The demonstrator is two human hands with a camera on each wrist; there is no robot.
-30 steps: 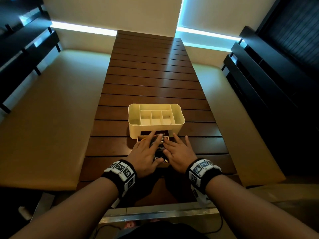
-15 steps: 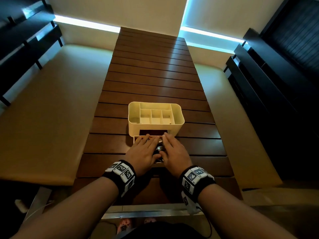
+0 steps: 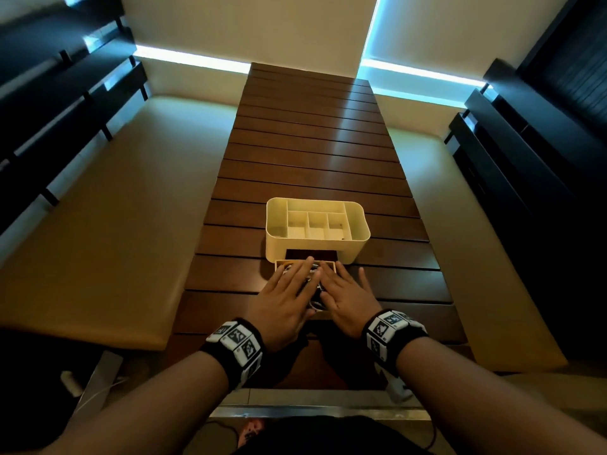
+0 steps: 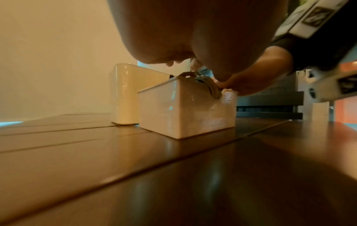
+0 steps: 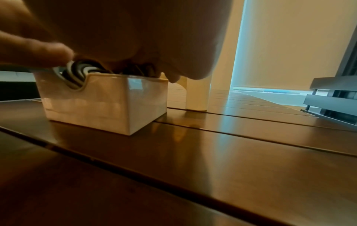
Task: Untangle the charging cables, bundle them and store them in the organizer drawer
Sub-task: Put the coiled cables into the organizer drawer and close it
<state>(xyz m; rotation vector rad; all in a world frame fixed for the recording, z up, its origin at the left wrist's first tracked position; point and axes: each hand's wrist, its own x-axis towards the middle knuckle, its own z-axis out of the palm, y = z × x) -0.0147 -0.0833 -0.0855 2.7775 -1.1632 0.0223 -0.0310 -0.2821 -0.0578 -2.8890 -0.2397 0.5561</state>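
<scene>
Since a second ago, my two hands are sitting further forward over the drawer, and the drawer is sitting nearer the organizer, with less of it showing behind my fingertips.

I am looking down a long slatted wooden worktop with pale cushioned benches running along both sides. Standing on the worktop in front of me is the cream organizer, its top compartments lying open and a dark slot gaping in its near face. Sitting just in front of that slot, pulled out on the worktop, is the organizer drawer, a small cream box with a notch dipping in its front wall.

I am laying my left hand flat on top of the drawer, fingers straight and close together, pressing down on what is inside. My right hand is lying beside it in the same way, fingers straight and slightly spread, gripping nothing.

Coiled inside the drawer are the charging cables, dark and white loops bulging up above the rim and pushing out through the notch, under my palms. A few strands are showing in the gap between my hands in the head view.
</scene>
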